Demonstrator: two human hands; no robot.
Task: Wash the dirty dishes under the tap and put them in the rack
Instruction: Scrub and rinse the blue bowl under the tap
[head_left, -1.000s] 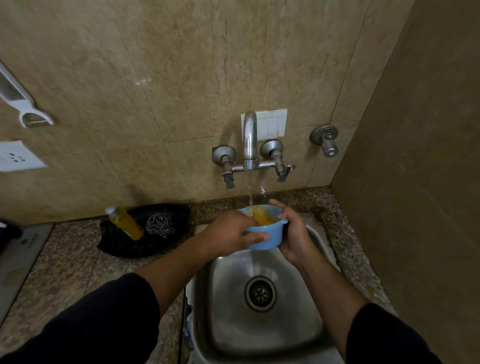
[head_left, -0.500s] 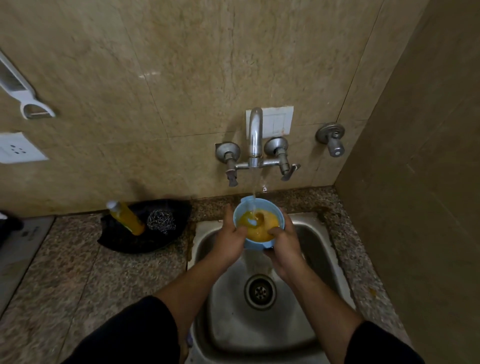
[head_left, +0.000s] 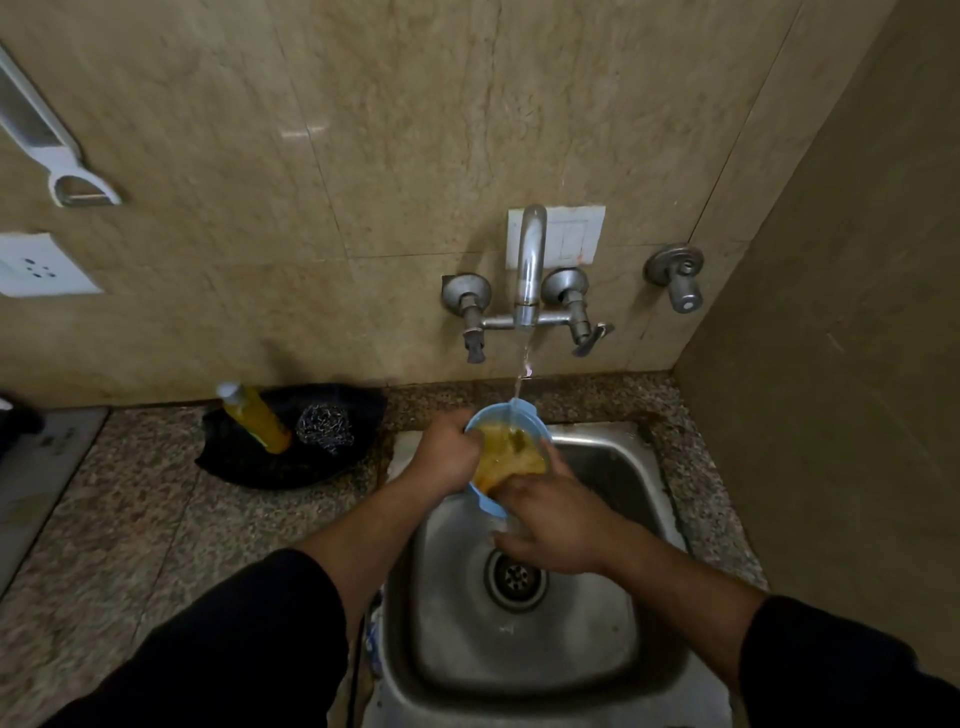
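Note:
A small blue bowl smeared with yellow residue is tilted toward me over the steel sink. My left hand grips its left rim. My right hand holds the near rim, fingers lying inside on the yellow residue and thumb underneath. A thin stream of water runs from the wall tap onto the bowl's far rim. No rack is in view.
On the granite counter left of the sink, a black tray holds a yellow soap bottle and a steel scrubber. A peeler and a socket are on the wall. A side wall stands close on the right.
The bowl has tipped further toward me and lowered slightly. My right hand moved from the bowl's right side to its near rim, fingers now inside.

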